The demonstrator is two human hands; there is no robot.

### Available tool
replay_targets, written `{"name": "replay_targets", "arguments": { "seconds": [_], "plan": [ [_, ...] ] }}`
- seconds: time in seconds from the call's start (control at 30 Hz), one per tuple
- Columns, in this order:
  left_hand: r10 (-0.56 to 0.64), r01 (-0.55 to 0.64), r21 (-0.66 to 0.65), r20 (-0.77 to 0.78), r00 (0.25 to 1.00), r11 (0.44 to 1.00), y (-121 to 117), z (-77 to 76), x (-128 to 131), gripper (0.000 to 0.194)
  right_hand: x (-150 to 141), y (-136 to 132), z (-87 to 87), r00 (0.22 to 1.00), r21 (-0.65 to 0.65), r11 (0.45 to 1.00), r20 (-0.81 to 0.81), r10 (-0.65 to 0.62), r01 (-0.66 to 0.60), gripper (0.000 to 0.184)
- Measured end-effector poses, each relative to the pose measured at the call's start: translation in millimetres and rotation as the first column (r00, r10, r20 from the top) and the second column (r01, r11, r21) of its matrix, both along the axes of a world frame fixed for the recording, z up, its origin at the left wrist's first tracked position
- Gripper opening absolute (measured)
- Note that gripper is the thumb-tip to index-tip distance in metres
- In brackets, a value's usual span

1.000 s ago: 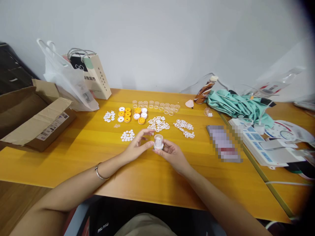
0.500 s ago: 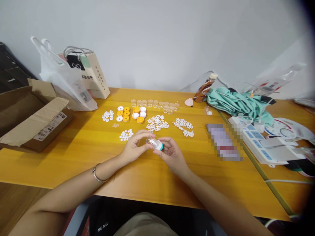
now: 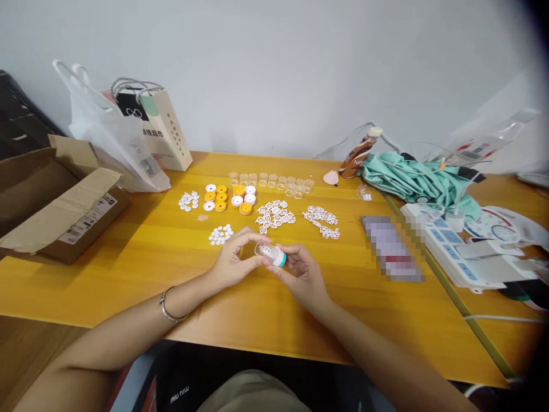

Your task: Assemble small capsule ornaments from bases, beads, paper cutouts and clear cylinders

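Observation:
Between my two hands is a small clear plastic capsule with a white and teal base (image 3: pixel 274 255), tilted on its side; a white part shows inside it. My left hand (image 3: pixel 235 258) has thumb and fingers closed around the clear end. The base end is pinched by my right hand (image 3: pixel 302 274). Just beyond my hands lie white openwork plastic pieces (image 3: pixel 274 216) and a cluster of small white discs (image 3: pixel 221 235). Orange and white round caps (image 3: pixel 221 197) stand in groups farther back, with a row of clear cups (image 3: pixel 272 180) behind.
An open cardboard box (image 3: pixel 86 229), a plastic bag (image 3: pixel 115 143) and a paper bag (image 3: pixel 167 131) stand at the left. On the right are a phone (image 3: pixel 390 246), a power strip (image 3: pixel 450 246), a green folded umbrella (image 3: pixel 420 180) and a brown drink bottle (image 3: pixel 360 153).
The capsule has turned slightly in my fingers, so more of its teal base faces me. Both hands stay in nearly the same place.

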State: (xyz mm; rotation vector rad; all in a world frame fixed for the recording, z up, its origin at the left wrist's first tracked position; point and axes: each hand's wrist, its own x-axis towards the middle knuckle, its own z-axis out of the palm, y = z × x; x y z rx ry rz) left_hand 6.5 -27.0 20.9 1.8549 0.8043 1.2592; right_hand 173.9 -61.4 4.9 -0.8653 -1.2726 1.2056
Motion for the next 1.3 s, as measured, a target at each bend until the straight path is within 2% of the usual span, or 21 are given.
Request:
{"name": "replay_targets", "arguments": {
  "seconds": [0.17, 0.27, 0.33, 0.43, 0.57, 0.63, 0.77, 0.83, 0.93, 1.03, 1.1, 1.23, 1.3],
  "plan": [
    [-0.148, 0.148, -0.035, 0.006, 0.989, 0.988, 3, 7.0, -3, 0.029, -2, 0, 9.3, 0.985, -0.179, 0.978, -0.155, 0.08, -0.108, 0.028],
    [-0.252, 0.254, -0.121, 0.031, 0.967, 0.96, 4, 11.8, -6, 0.032, -3, -1, 11.2, 0.951, -0.275, 0.934, -0.268, 0.154, -0.229, 0.024],
    [-0.309, 0.322, -0.223, 0.091, 0.947, 0.92, 4, 12.5, -5, 0.035, -3, -1, 10.7, 0.909, -0.329, 0.883, -0.361, 0.209, -0.334, 0.023],
    [-0.35, 0.428, -0.35, 0.266, 0.898, 0.833, 3, 10.2, -3, 0.04, -3, -2, 8.7, 0.852, -0.387, 0.807, -0.459, 0.251, -0.446, 0.026],
    [-0.334, 0.506, -0.406, 0.424, 0.842, 0.761, 2, 5.8, 1, 0.035, -5, -1, 7.5, 0.834, -0.414, 0.778, -0.497, 0.241, -0.472, 0.028],
    [-0.321, 0.498, -0.42, 0.425, 0.846, 0.759, 2, 3.4, 3, 0.032, -6, -1, 8.4, 0.844, -0.412, 0.797, -0.491, 0.215, -0.442, 0.027],
    [-0.23, 0.359, -0.385, 0.341, 0.911, 0.85, 3, -2.7, 4, 0.037, -10, -2, 10.4, 0.87, -0.383, 0.863, -0.479, 0.119, -0.329, 0.022],
    [-0.19, 0.309, -0.389, 0.313, 0.93, 0.868, 4, -5.1, 5, 0.034, -11, -3, 10.4, 0.872, -0.383, 0.872, -0.48, 0.096, -0.306, 0.024],
    [-0.185, 0.339, -0.443, 0.355, 0.916, 0.83, 6, -5.0, 5, 0.03, -11, -4, 9.4, 0.859, -0.403, 0.847, -0.499, 0.114, -0.347, 0.02],
    [-0.235, 0.452, -0.49, 0.441, 0.866, 0.745, 6, -2.7, 5, 0.038, -9, -3, 8.6, 0.836, -0.409, 0.81, -0.521, 0.17, -0.42, 0.021],
    [-0.242, 0.484, -0.498, 0.474, 0.847, 0.72, 5, -2.4, 7, 0.045, -9, -3, 8.4, 0.828, -0.4, 0.812, -0.536, 0.168, -0.424, 0.023],
    [-0.149, 0.376, -0.446, 0.464, 0.873, 0.812, 2, -3.8, 11, 0.047, -8, -2, 8.6, 0.819, -0.399, 0.823, -0.559, 0.131, -0.405, 0.021],
    [-0.128, 0.36, -0.453, 0.465, 0.876, 0.816, 1, -3.1, 12, 0.048, -8, -2, 9.0, 0.82, -0.398, 0.811, -0.548, 0.165, -0.429, 0.022]
  ]
}}
